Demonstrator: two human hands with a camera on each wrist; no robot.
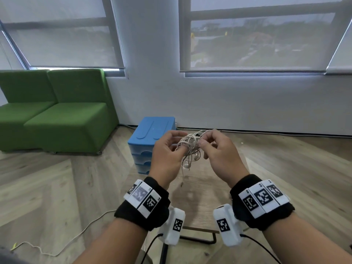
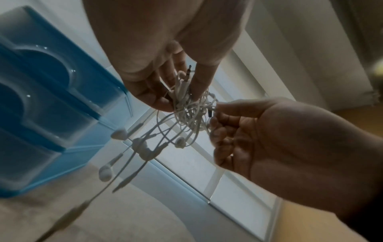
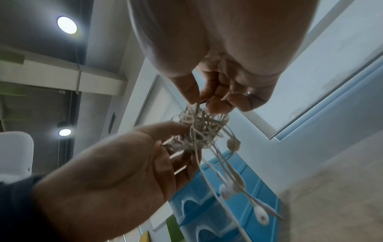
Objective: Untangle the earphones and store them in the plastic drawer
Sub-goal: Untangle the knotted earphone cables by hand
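Note:
A tangled ball of white earphones (image 1: 189, 144) hangs in the air between both hands, above the table. My left hand (image 1: 167, 149) grips the left side of the tangle (image 2: 186, 104), fingers curled through the cords near a jack plug. My right hand (image 1: 213, 147) pinches cords at the tangle's right side (image 3: 201, 126) between thumb and fingertips. Several earbuds and loose cord ends dangle below. The blue plastic drawer unit (image 1: 150, 138) stands just behind the hands on the wooden table (image 1: 285, 168), its translucent drawers (image 3: 207, 212) closed.
A green sofa (image 1: 57, 111) stands at the left against the wall. Windows with blinds (image 1: 257, 35) fill the far wall. A thin white cable (image 1: 76, 235) lies on the surface at lower left.

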